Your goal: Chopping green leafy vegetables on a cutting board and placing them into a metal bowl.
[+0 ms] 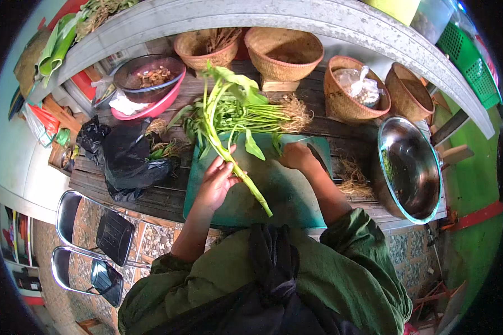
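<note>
My left hand [220, 180] grips a thick pale-green stalk of leafy greens, which looks like water spinach [234, 161]. Its cut-looking lower end points toward me, and its leaves rise over the far edge of a green cutting board [257, 197]. On the board's far right part, my right hand [297, 157] is curled, with its fingers mostly hidden. A small leaf [277, 143] shows at its fingertips, and a dark shape beside it cannot be made out. Beyond the board lies a rooted bunch of the greens [251, 117], roots [295, 113] to the right.
Loose roots [354, 180] and a steel basin [410, 171] with green bits stand right. A black plastic bag [130, 159] lies left, near stacked bowls [149, 79]. Woven baskets [284, 54] line the back under a grey shelf edge [234, 14]. Folding chairs [115, 236] stand lower left.
</note>
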Demonstrator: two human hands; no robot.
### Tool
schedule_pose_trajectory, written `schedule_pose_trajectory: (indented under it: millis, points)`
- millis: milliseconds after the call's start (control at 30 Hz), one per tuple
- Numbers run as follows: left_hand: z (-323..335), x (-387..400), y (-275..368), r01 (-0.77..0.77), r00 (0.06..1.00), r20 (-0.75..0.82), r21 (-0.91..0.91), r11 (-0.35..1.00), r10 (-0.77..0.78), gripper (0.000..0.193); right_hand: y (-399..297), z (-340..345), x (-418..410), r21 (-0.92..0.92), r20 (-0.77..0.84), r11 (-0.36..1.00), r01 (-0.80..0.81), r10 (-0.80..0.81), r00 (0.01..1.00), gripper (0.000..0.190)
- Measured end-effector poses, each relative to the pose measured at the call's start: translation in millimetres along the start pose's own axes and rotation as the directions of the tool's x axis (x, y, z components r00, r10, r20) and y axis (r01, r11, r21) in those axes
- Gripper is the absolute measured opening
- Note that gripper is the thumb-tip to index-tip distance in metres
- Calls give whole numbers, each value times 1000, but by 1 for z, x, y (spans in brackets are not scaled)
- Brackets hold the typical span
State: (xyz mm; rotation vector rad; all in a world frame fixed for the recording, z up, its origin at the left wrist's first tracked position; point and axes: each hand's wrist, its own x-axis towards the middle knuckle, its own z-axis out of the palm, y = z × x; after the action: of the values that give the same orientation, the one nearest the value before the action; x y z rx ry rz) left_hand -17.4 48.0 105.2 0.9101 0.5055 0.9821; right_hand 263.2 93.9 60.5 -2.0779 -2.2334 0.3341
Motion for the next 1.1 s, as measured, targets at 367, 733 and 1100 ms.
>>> schedule_pose_trajectory:
  millis: [367,733,1100]
  points:
    - [1,1,2,15,1000,-8,105,994,-14,56,-64,-88,-56,618,-162,721,313,-273,948,26]
    - [18,5,7,-27,998,-53,2,1000,27,56,-99,-52,-82,756,-389,549,356,-61,919,25]
    - [25,7,5,-140,982,-115,71,988,147,35,-117,-44,-90,649,-576,599,469,-16,817,21]
